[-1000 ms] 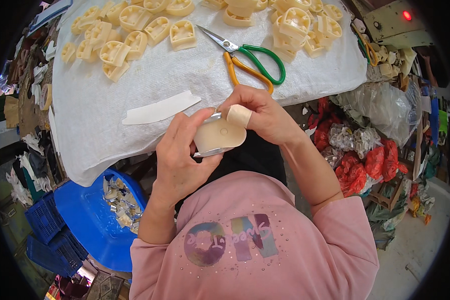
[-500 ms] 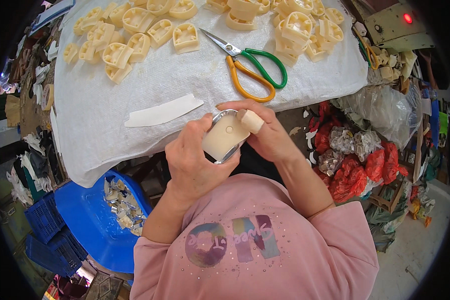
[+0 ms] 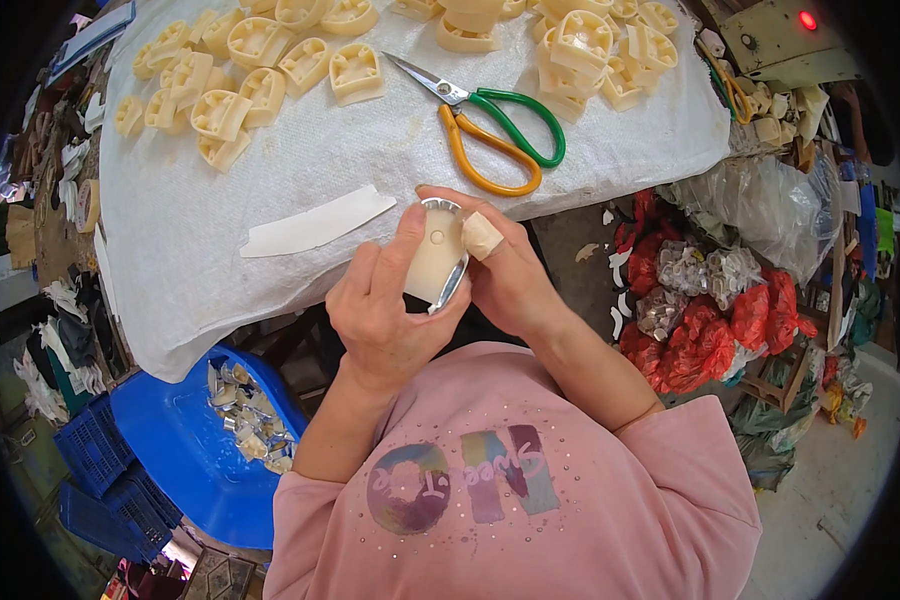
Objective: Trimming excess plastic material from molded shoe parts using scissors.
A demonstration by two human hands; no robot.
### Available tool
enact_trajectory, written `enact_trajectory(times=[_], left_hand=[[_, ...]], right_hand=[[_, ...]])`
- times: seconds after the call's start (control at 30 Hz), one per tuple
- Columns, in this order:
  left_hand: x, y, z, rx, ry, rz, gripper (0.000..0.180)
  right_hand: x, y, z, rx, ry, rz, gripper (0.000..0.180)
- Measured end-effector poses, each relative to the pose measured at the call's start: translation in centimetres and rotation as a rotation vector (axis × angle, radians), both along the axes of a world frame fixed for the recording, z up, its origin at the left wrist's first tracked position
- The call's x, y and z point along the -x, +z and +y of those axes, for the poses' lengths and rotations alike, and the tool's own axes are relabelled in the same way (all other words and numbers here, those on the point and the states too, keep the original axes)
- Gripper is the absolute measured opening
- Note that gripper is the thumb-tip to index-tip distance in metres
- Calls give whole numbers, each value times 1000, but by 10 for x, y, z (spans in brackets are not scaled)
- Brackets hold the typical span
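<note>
My left hand (image 3: 390, 305) is closed around a cream block (image 3: 432, 265), which looks like a shoe heel. Its flat face carries a small round mark, and shiny silver material lines its rim. On the block's right side, my right hand (image 3: 515, 280) also grips it, the thumb in a beige wrap (image 3: 482, 236) bent over the edge. Both hands are just off the table's near edge, above my lap. Beyond them a white strip (image 3: 317, 222) lies on the cloth. Scissors (image 3: 452, 92) with one green and one orange handle lie spread farther back.
Cream hollow heels (image 3: 220, 114) are heaped along the far side of the white cloth (image 3: 200, 270). At lower left a blue tub (image 3: 180, 440) holds silver and cream pieces. Blue crates (image 3: 95, 445) stand beside it. Red plastic bags (image 3: 695, 350) sit at the right.
My hands have shifted slightly left and turned the block more upright. The right thumb has moved a little left along it. The whole view has shifted slightly.
</note>
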State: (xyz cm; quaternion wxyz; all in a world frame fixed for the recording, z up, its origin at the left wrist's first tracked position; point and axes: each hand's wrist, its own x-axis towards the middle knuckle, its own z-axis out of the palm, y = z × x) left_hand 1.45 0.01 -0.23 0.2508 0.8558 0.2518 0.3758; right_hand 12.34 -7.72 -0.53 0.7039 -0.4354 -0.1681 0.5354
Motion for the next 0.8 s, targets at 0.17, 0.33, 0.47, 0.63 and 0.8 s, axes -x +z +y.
enact_trajectory(times=[0.17,0.33,0.47,0.63,0.8], left_hand=[[-2,-7,-1,-83,57,-57,54],[1,-10,-2,-63,47,-56,58],[-3,-2,-6,321,103,-48,64],[1,13,11,71,107,192,65],[13,-2,18,881,-135,-98,59]], right_hand=[[7,5,3,85,-50,-579,40],[9,0,3,17,-22,-500,43],[2,1,8,52,2,-274,43],[-12,5,3,35,92,-482,50],[-21,2,1,11,66,-705,41]])
